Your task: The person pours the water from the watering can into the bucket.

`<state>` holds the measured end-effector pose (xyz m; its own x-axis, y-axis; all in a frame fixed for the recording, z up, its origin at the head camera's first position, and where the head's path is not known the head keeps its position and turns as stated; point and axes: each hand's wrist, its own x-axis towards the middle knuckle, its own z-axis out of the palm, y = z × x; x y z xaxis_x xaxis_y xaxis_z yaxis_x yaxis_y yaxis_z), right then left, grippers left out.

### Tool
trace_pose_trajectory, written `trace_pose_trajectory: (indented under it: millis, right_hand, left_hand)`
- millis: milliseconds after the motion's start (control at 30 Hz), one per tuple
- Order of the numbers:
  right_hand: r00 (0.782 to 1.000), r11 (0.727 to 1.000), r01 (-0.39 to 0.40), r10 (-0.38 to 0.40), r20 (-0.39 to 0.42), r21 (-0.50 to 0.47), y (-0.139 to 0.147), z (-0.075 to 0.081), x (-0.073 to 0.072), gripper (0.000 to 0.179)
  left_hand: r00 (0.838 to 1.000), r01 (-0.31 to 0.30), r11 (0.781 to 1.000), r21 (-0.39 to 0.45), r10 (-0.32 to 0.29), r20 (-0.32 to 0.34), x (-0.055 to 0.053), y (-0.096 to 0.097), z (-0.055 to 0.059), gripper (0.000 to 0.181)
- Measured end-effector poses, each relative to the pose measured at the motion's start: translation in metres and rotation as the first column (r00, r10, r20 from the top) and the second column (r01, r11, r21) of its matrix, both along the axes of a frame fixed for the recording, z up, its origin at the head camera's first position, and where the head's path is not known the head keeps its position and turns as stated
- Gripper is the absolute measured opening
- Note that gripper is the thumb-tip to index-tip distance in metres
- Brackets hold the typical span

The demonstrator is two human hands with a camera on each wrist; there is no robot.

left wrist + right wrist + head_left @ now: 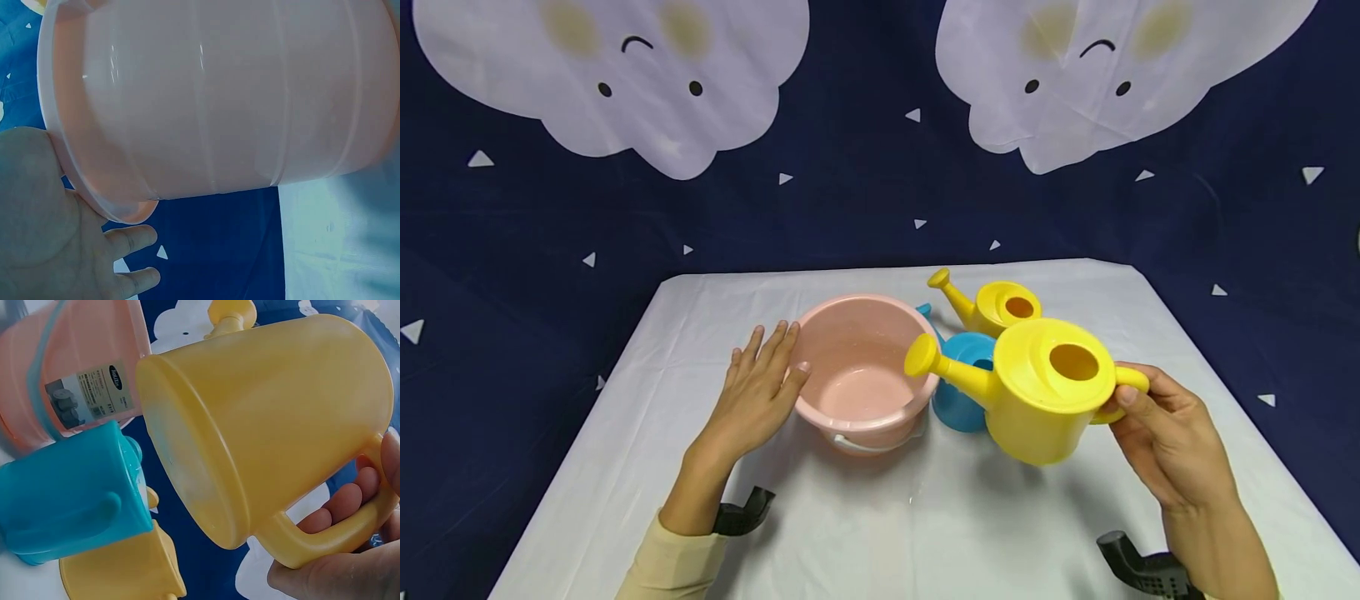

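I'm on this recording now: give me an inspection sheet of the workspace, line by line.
Surface: white-covered table, faintly creased.
Job's things: pink bucket stands upright; large yellow watering can is held off the table, its spout overlapping the bucket's rim in the head view.
Clutter: blue watering can right of the bucket; second yellow watering can behind it, partly hidden.
Grips: left grip, fingers straight, touches the bucket's rim; right grip curls round the large can's handle.
Cables: nothing seen.
Surroundings: dark blue backdrop with white clouds and triangles.
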<state>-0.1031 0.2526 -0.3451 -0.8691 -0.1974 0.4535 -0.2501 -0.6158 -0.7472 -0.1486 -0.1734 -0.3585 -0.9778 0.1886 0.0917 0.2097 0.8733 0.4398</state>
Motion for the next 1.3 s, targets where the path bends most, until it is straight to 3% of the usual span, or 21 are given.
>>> trace_pose_trajectory:
  millis: [367,900,1133,1300]
  right_hand:
    - [1.0,1.0,0.014,-0.014,-0.01,-0.025,0.002,0.006,-0.014,0.034]
    - [0.994,0.987,0.098,-0.104,0.034,0.129,-0.003,0.023,-0.029,0.034]
    - [0.999,0.997,0.027,-0.03,0.04,0.069,-0.003,0.027,-0.038,0.031]
    - [0.999,0.997,0.018,-0.021,0.036,0.08,-0.003,0.03,-0.045,0.03]
  left_hand:
    - [1.0,0.006,1.0,0.003,-0.006,-0.008,0.001,0.0,0.0,0.062]
    - [1.0,0.011,1.0,0.006,-0.011,-0.012,0.001,-0.001,-0.003,0.061]
    - [1.0,0.01,1.0,0.0,-0.01,-0.01,0.001,-0.001,-0.003,0.061]
    - [1.0,0.01,1.0,0.001,-0.01,-0.005,0.001,-0.001,-0.002,0.061]
